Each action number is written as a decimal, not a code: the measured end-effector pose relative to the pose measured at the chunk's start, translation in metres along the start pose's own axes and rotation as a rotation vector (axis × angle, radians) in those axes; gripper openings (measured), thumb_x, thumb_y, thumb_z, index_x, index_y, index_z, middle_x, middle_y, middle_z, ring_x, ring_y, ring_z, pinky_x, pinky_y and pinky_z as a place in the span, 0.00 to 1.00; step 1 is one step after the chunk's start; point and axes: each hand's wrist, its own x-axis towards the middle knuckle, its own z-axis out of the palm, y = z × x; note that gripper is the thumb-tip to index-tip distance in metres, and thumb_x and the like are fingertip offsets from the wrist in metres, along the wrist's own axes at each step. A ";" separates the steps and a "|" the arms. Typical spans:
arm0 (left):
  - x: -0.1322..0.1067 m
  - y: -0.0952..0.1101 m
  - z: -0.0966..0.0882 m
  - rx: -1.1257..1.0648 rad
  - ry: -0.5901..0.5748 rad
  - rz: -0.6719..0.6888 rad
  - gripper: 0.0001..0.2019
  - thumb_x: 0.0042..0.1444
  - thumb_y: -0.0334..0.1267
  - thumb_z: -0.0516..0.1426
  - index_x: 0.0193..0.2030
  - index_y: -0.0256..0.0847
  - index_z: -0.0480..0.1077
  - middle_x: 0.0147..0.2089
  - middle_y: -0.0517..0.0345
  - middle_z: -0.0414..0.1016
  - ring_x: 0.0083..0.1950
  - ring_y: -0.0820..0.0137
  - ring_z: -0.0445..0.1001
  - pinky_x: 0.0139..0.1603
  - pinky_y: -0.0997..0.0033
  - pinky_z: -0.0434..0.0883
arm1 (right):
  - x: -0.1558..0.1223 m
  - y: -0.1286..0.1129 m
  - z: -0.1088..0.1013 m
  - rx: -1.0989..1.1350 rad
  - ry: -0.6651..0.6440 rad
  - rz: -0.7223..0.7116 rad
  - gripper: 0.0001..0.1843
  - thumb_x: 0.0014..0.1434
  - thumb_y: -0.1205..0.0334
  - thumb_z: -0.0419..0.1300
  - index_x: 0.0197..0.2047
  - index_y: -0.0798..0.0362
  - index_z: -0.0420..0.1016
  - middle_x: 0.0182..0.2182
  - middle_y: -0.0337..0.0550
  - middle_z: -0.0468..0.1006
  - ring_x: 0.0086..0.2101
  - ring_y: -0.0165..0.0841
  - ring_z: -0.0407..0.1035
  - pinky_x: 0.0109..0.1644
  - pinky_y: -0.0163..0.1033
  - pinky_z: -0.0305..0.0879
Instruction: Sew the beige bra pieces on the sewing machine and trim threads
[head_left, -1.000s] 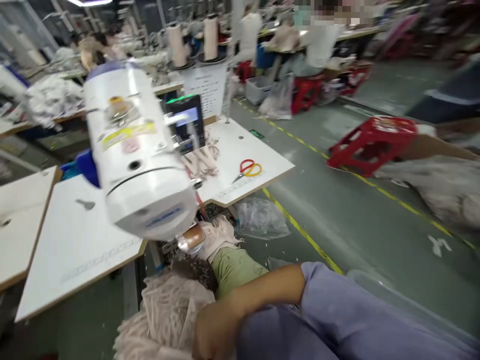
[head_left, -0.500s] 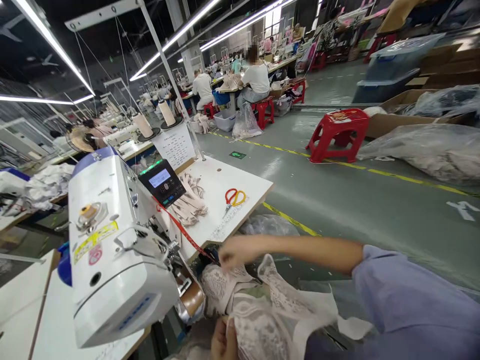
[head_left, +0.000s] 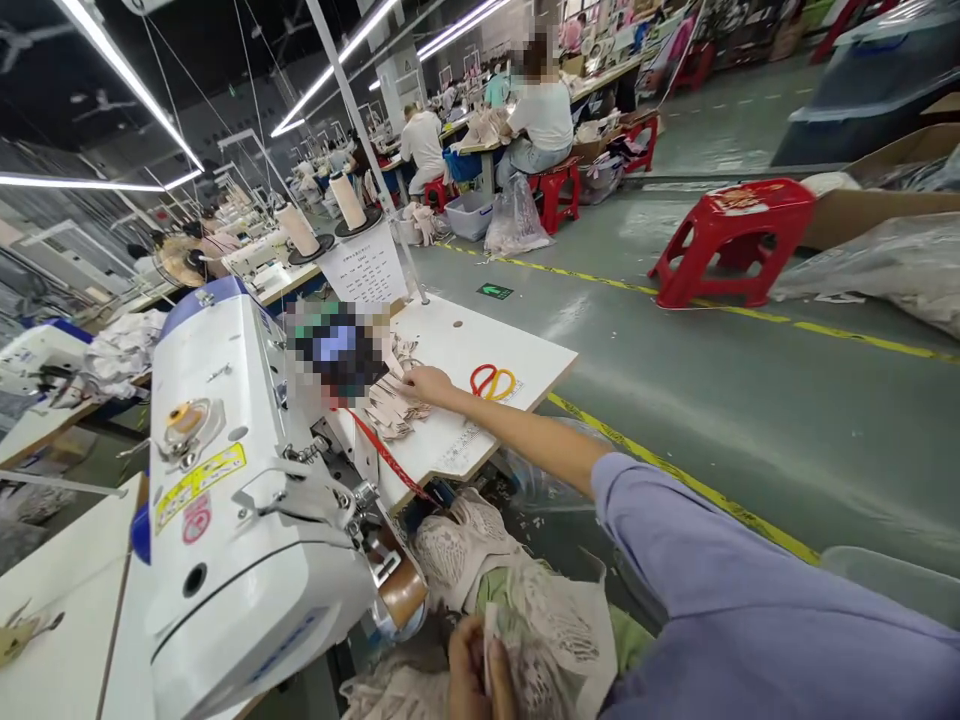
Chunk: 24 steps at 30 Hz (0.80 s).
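At the bottom of the view my left hand (head_left: 480,672) pinches the pale edge of a beige lace bra (head_left: 559,620). The bra's cups drape down over my lap beside the sewing machine's end. My right arm stretches across to the white table, where my right hand (head_left: 429,386) has its fingertips closed on a beige fabric strip (head_left: 395,362). This strip is at the top of a pile of similar strips (head_left: 394,410). Right of the hand lie scissors (head_left: 491,382) with one red and one yellow handle; the arm hides their blades.
A white sewing machine (head_left: 225,480) fills the left side. A red ribbon (head_left: 386,465) hangs from it past the table edge (head_left: 540,385). Thread cones (head_left: 346,203) stand behind. A red stool (head_left: 735,245) and plastic bags (head_left: 892,265) are on the floor at right. People sit farther back.
My right hand has moved from above the bra up to the strips on the table and closed on one. My left hand still holds the bra, slightly farther right. The view has shifted.
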 end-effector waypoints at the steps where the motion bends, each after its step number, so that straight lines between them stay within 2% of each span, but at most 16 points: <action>1: 0.002 0.003 0.000 -0.019 0.028 0.029 0.27 0.55 0.63 0.56 0.50 0.44 0.74 0.45 0.43 0.80 0.46 0.56 0.78 0.46 0.62 0.74 | -0.008 0.003 -0.001 0.060 -0.038 -0.014 0.17 0.66 0.52 0.58 0.42 0.60 0.75 0.37 0.44 0.75 0.36 0.32 0.70 0.41 0.38 0.69; 3: 0.006 0.009 -0.003 0.001 0.062 0.094 0.27 0.57 0.60 0.55 0.53 0.42 0.74 0.52 0.40 0.78 0.54 0.55 0.77 0.53 0.60 0.73 | -0.033 0.007 0.001 0.190 -0.136 -0.043 0.21 0.67 0.50 0.55 0.41 0.61 0.76 0.32 0.42 0.74 0.29 0.27 0.65 0.33 0.33 0.64; 6: 0.011 0.023 -0.015 0.078 0.077 0.165 0.20 0.59 0.55 0.55 0.44 0.42 0.79 0.50 0.43 0.81 0.54 0.55 0.78 0.56 0.59 0.73 | -0.092 0.006 0.019 0.369 -0.301 -0.081 0.26 0.69 0.46 0.48 0.49 0.60 0.76 0.31 0.43 0.73 0.26 0.25 0.62 0.30 0.31 0.62; 9: 0.012 0.043 -0.028 0.107 0.027 0.208 0.19 0.59 0.53 0.56 0.44 0.41 0.79 0.47 0.45 0.82 0.50 0.56 0.80 0.50 0.61 0.76 | -0.164 -0.002 0.045 0.553 -0.494 -0.101 0.33 0.68 0.40 0.46 0.51 0.60 0.77 0.31 0.44 0.72 0.27 0.25 0.63 0.30 0.30 0.61; 11: 0.010 0.058 -0.032 0.107 -0.052 0.264 0.19 0.58 0.52 0.57 0.45 0.40 0.79 0.46 0.46 0.82 0.48 0.58 0.80 0.49 0.63 0.76 | -0.206 -0.011 0.058 0.732 -0.632 -0.087 0.34 0.68 0.37 0.47 0.52 0.59 0.78 0.29 0.41 0.70 0.27 0.25 0.61 0.30 0.30 0.59; 12: 0.009 0.065 -0.032 0.128 -0.088 0.289 0.19 0.58 0.52 0.58 0.44 0.40 0.79 0.42 0.48 0.82 0.45 0.59 0.80 0.46 0.65 0.76 | -0.223 -0.014 0.062 0.765 -0.658 -0.087 0.33 0.68 0.38 0.48 0.52 0.58 0.79 0.29 0.41 0.69 0.28 0.25 0.61 0.32 0.31 0.59; 14: 0.006 0.077 -0.031 0.189 -0.128 0.294 0.18 0.60 0.52 0.56 0.35 0.39 0.78 0.29 0.54 0.78 0.32 0.67 0.76 0.34 0.72 0.72 | -0.245 -0.020 0.067 0.733 -0.634 -0.095 0.29 0.68 0.40 0.50 0.52 0.54 0.80 0.30 0.40 0.70 0.31 0.27 0.62 0.35 0.32 0.59; 16: 0.003 0.086 -0.028 0.219 -0.128 0.268 0.21 0.63 0.52 0.53 0.27 0.39 0.74 0.21 0.60 0.69 0.23 0.72 0.67 0.25 0.75 0.65 | -0.253 -0.022 0.068 0.716 -0.602 -0.058 0.27 0.68 0.42 0.52 0.51 0.53 0.80 0.29 0.39 0.69 0.30 0.26 0.60 0.33 0.31 0.57; 18: 0.001 0.092 -0.028 0.218 -0.125 0.271 0.22 0.65 0.51 0.52 0.26 0.39 0.74 0.20 0.61 0.68 0.22 0.73 0.66 0.24 0.76 0.63 | -0.250 -0.021 0.069 0.808 -0.627 0.035 0.26 0.65 0.42 0.56 0.48 0.56 0.81 0.24 0.36 0.66 0.24 0.24 0.55 0.27 0.31 0.52; 19: 0.000 0.093 -0.029 0.226 -0.115 0.310 0.20 0.65 0.49 0.52 0.30 0.39 0.76 0.23 0.59 0.72 0.24 0.72 0.69 0.26 0.76 0.66 | -0.245 -0.021 0.069 0.862 -0.624 0.072 0.26 0.63 0.41 0.59 0.46 0.57 0.81 0.22 0.34 0.65 0.22 0.23 0.52 0.25 0.31 0.50; 21: 0.001 0.093 -0.036 0.303 -0.047 0.474 0.15 0.66 0.43 0.52 0.42 0.41 0.79 0.35 0.54 0.81 0.35 0.68 0.78 0.34 0.74 0.72 | -0.231 -0.024 0.069 0.902 -0.542 0.080 0.25 0.59 0.42 0.64 0.43 0.58 0.81 0.21 0.34 0.67 0.21 0.23 0.55 0.24 0.30 0.52; 23: 0.003 0.089 -0.046 0.462 0.093 0.669 0.15 0.65 0.37 0.53 0.55 0.44 0.75 0.49 0.52 0.82 0.48 0.65 0.80 0.46 0.71 0.74 | -0.216 -0.027 0.070 0.865 -0.407 0.031 0.22 0.57 0.44 0.66 0.38 0.58 0.80 0.23 0.37 0.71 0.24 0.24 0.61 0.27 0.31 0.59; 24: 0.005 0.085 -0.052 0.556 0.178 0.732 0.17 0.65 0.35 0.53 0.58 0.45 0.74 0.52 0.51 0.80 0.52 0.64 0.79 0.47 0.72 0.74 | -0.208 -0.029 0.071 0.845 -0.369 0.011 0.22 0.56 0.44 0.66 0.36 0.58 0.80 0.24 0.37 0.72 0.25 0.25 0.63 0.29 0.31 0.61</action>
